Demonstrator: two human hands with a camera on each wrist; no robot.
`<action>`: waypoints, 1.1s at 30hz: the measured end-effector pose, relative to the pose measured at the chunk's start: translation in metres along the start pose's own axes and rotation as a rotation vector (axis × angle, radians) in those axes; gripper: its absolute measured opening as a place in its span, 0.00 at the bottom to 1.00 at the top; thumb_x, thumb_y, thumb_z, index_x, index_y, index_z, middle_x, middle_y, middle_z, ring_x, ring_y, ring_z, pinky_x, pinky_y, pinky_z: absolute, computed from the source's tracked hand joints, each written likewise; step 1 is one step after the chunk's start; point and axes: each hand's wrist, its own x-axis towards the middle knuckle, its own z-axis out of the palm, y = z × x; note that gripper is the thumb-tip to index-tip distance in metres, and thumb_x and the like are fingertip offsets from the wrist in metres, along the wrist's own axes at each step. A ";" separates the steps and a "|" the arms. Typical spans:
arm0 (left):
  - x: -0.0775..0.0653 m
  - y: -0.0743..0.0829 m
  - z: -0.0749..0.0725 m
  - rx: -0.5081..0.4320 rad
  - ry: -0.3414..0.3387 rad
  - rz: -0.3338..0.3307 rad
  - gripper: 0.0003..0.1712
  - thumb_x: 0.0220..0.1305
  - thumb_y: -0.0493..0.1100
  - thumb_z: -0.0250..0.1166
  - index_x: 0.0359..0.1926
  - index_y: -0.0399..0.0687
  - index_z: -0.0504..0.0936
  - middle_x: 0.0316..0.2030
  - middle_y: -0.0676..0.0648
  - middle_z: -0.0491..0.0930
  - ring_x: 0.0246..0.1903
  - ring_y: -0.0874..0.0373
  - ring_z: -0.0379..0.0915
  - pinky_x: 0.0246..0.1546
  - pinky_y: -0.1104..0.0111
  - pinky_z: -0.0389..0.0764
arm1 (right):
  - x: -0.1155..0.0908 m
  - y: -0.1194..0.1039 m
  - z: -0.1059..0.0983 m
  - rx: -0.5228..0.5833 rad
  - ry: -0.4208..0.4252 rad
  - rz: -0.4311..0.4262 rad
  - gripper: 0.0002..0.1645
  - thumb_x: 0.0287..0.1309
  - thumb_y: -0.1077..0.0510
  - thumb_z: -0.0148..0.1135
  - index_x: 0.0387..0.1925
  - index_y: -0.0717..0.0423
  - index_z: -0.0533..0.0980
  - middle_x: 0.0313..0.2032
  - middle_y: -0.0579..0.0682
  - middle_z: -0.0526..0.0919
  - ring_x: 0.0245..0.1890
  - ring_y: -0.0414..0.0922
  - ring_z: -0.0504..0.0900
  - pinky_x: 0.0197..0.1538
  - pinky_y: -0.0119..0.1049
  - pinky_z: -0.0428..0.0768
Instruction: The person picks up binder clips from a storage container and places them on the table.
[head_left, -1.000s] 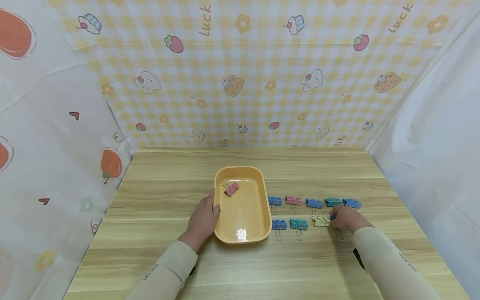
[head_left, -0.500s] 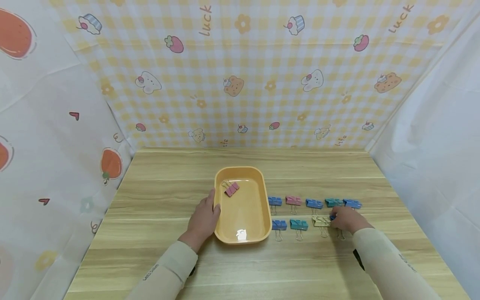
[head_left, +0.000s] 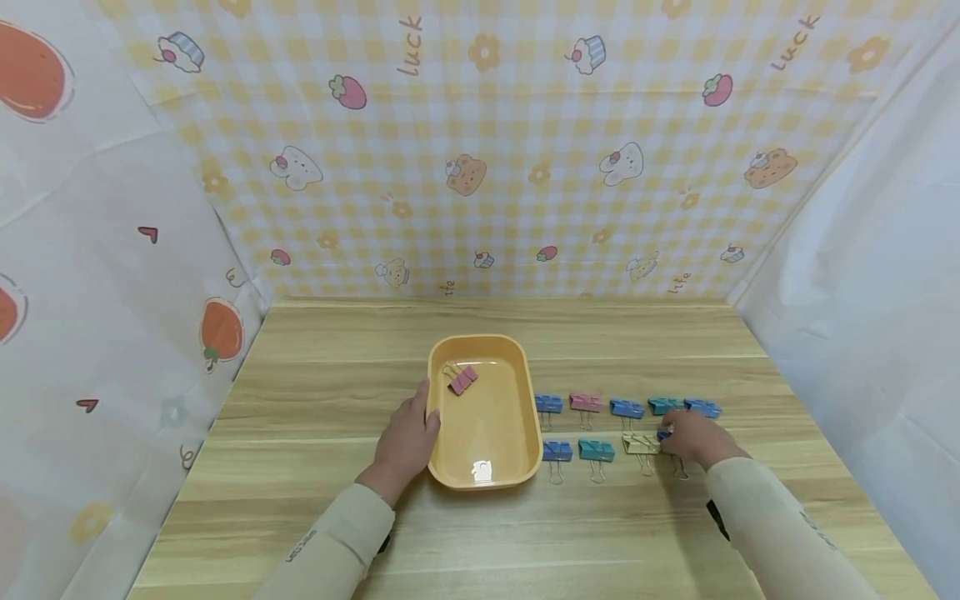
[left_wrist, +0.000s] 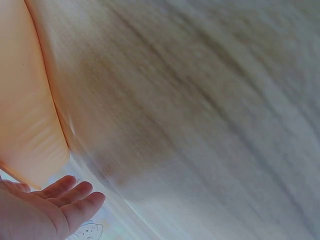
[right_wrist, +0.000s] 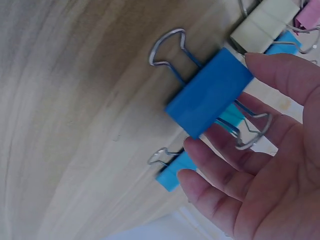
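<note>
My right hand (head_left: 697, 439) is over the right end of the front row of binder clips. In the right wrist view its thumb (right_wrist: 280, 75) and fingers pinch a blue binder clip (right_wrist: 210, 92) by its two ends. A pale yellow binder clip (head_left: 641, 444) lies just left of it. My left hand (head_left: 405, 437) rests against the left side of a yellow tray (head_left: 536, 450), the thumb at the rim and the fingers straight along the outer wall (left_wrist: 30, 90). A pink binder clip (head_left: 463, 380) lies inside the tray, toward the back left.
Right of the tray, binder clips lie in two rows on the wooden table (head_left: 337, 342). The back row includes a pink clip (head_left: 586, 402), a green clip (head_left: 664, 406) and a blue clip (head_left: 702, 407). A teal clip (head_left: 596, 451) is in front. Printed cloth (head_left: 480, 125) walls off the back and sides.
The head view has shifted very slightly. Both hands, the tray and the clips keep their places.
</note>
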 end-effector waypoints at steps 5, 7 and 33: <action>-0.001 0.000 -0.001 -0.006 -0.004 0.004 0.35 0.74 0.49 0.47 0.76 0.44 0.49 0.64 0.31 0.65 0.61 0.34 0.65 0.56 0.43 0.70 | -0.004 -0.005 -0.005 0.002 0.003 0.017 0.26 0.58 0.60 0.58 0.56 0.71 0.72 0.54 0.73 0.74 0.55 0.72 0.70 0.49 0.65 0.74; -0.001 0.000 -0.001 -0.004 -0.003 0.005 0.35 0.74 0.49 0.46 0.75 0.44 0.49 0.64 0.30 0.66 0.61 0.34 0.65 0.56 0.43 0.71 | -0.004 -0.006 -0.006 0.003 0.005 0.024 0.26 0.59 0.59 0.58 0.56 0.70 0.72 0.54 0.72 0.75 0.55 0.72 0.71 0.48 0.65 0.74; -0.002 0.002 -0.003 -0.004 0.009 0.014 0.34 0.74 0.48 0.47 0.75 0.42 0.50 0.62 0.30 0.67 0.58 0.33 0.68 0.53 0.43 0.73 | -0.003 -0.046 -0.024 -0.031 0.120 -0.019 0.30 0.59 0.57 0.60 0.60 0.69 0.70 0.55 0.73 0.72 0.53 0.69 0.73 0.49 0.64 0.74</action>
